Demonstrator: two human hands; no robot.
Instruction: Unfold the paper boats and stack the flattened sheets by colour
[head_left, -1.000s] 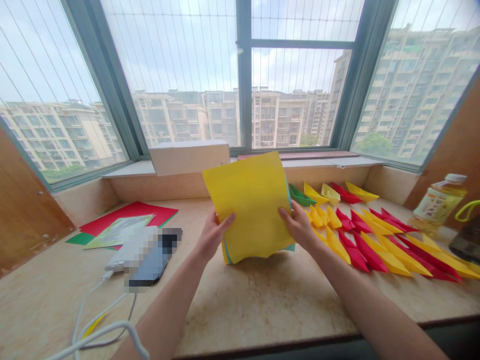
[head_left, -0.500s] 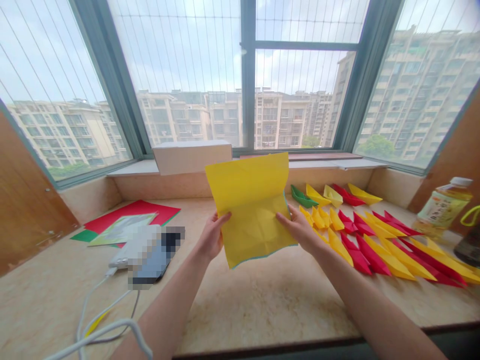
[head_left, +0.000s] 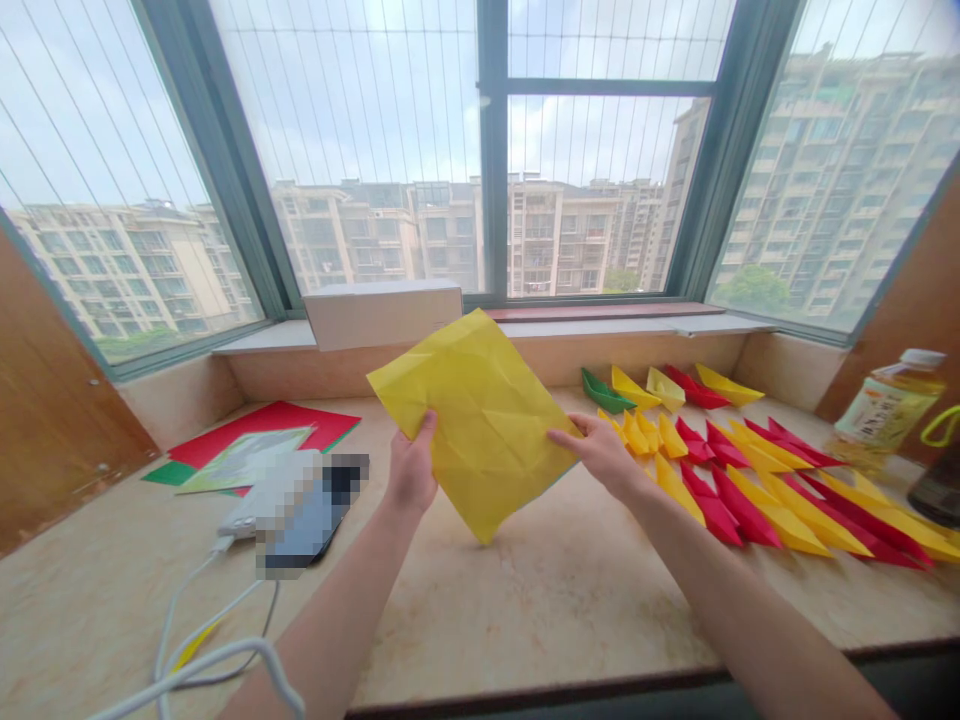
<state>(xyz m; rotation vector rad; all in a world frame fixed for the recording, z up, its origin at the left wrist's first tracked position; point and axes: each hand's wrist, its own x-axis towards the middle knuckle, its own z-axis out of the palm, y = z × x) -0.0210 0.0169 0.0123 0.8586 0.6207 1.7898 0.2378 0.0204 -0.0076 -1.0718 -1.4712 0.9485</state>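
Yellow paper sheet (head_left: 487, 425) held tilted, one corner up, above the counter between both hands: left hand (head_left: 412, 470) pinching its left edge, right hand (head_left: 607, 455) its right corner. Right: rows of folded paper boats (head_left: 780, 515), yellow, red, one green, near the right forearm. Left: red sheet (head_left: 274, 420) over green sheet (head_left: 161, 473); white power bank (head_left: 244, 515) beside a phone (head_left: 307, 535), partly pixelated; cables looping forward. Bottle (head_left: 892, 385), far right; printed label (head_left: 866, 415) too blurred to read. Marbled countertop (head_left: 525, 640); white box (head_left: 386, 318) on ledge; windows (head_left: 375, 120), apartment blocks outside.
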